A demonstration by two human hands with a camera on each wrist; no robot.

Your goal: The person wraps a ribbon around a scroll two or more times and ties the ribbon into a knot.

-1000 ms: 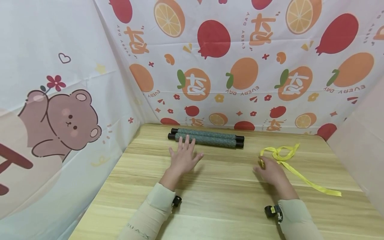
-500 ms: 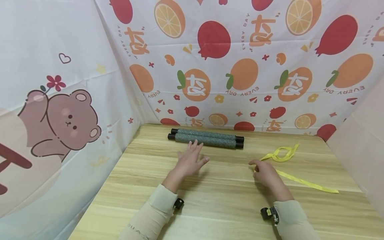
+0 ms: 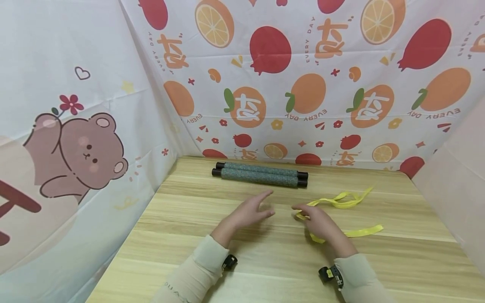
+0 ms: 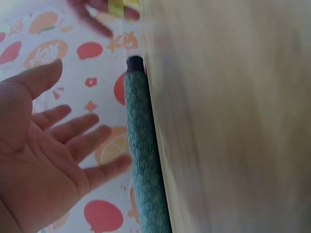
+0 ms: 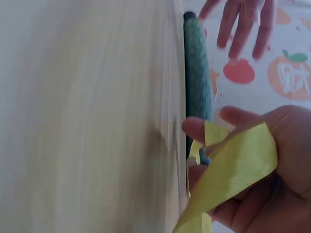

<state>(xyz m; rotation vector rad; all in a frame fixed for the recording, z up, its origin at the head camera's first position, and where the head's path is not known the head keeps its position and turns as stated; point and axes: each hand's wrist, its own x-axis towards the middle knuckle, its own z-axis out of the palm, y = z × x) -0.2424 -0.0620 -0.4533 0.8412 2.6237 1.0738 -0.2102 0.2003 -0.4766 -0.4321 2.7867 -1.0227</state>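
My right hand (image 3: 320,223) holds a yellow ribbon (image 3: 363,232) over the middle right of the table. In the right wrist view the ribbon (image 5: 238,167) runs across the palm, with the fingers curled around it. One loose length trails back to the right, while another tail lies nearer the forearm. My left hand (image 3: 248,212) hovers opposite, a short gap from the right one; its fingers are spread and hold nothing in the left wrist view. Two green-grey speckled rods (image 3: 261,178) with black ends lie side by side beyond both hands.
The wooden table (image 3: 182,210) meets a fruit-printed cloth (image 3: 337,50) at its back edge, just behind the rods. A bear-printed cloth (image 3: 87,147) hangs along the left side, and a pale one (image 3: 462,168) on the right.
My right hand has moved left, dragging the ribbon with it. My left hand has drawn back from the rods and turned toward the right hand. The rods have stayed in place.
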